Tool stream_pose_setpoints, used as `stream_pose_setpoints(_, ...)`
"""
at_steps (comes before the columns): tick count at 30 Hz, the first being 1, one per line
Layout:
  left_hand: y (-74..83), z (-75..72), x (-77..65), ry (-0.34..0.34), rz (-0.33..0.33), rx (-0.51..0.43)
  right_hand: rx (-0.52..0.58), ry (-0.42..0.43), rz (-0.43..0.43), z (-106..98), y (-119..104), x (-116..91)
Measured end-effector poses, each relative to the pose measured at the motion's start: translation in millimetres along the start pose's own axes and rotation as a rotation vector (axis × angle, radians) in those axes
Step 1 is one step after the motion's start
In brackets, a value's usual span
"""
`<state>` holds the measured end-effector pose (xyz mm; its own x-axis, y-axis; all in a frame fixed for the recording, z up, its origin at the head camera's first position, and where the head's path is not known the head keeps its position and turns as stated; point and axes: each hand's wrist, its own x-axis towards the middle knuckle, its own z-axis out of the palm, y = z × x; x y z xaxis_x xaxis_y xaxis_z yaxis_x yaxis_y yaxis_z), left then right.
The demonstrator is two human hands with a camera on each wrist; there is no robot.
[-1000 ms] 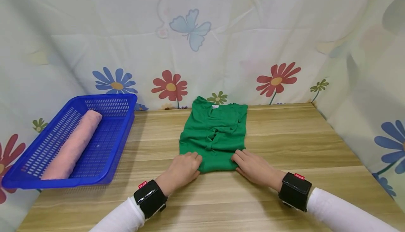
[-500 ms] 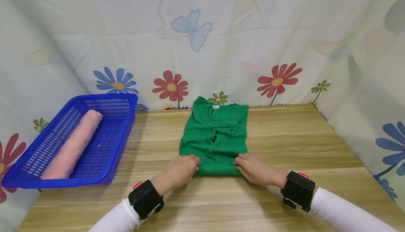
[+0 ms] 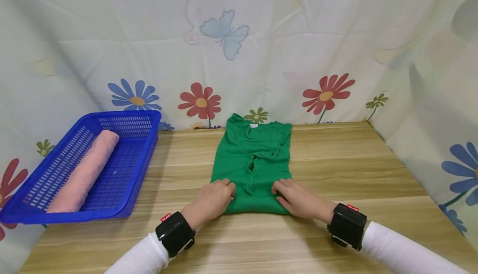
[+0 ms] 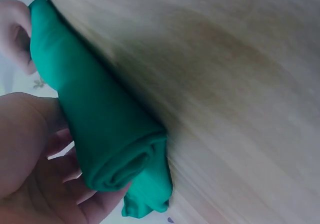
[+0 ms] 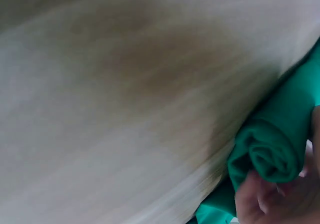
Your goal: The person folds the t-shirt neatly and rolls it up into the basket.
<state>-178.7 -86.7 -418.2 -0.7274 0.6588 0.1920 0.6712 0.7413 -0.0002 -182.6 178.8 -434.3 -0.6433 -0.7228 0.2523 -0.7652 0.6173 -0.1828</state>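
Observation:
A green T-shirt [image 3: 267, 141] lies on the wooden table, its near end wound into a roll [image 3: 255, 205]. A white label shows at the neckline on the far end. My left hand [image 3: 214, 199] grips the left end of the roll, its thumb on the near side and its fingers under and behind, as the left wrist view shows beside the spiral end [image 4: 125, 164]. At the other end, my right hand [image 3: 300, 199] holds the roll with bent fingers. In the right wrist view the coiled end [image 5: 272, 156] shows, and part of that hand falls outside the picture.
On the left stands a blue plastic basket [image 3: 140, 170] holding a rolled pink cloth [image 3: 85, 172]. A floral curtain [image 3: 284, 58] hangs behind the table and along its sides. Bare wooden tabletop [image 3: 336, 157] extends right of the shirt.
The rolled near end has come toward me with both hands on it. Creases across the middle of the shirt have flattened, while its far end stays in place.

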Motion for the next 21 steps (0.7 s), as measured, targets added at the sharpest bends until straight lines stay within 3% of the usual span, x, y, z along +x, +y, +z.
stream_pose_setpoints(5,3.2,2.0,4.7,0.117,0.047,0.088,-0.167,0.09,-0.045,1.0,-6.0,4.1)
stream_pose_setpoints(8,4.7,3.0,5.0,0.144,0.045,0.096,-0.203,0.117,-0.04,0.8,-11.3,4.1)
stream_pose_setpoints(14,0.3,4.2,0.3,0.091,0.027,0.018,-0.222,0.151,-0.022,-2.9,-18.4,-1.9)
stream_pose_setpoints(21,-6.3,-4.5,-7.5,-0.036,0.083,-0.056,-0.288,0.044,-0.1,-5.9,-20.2,-10.6)
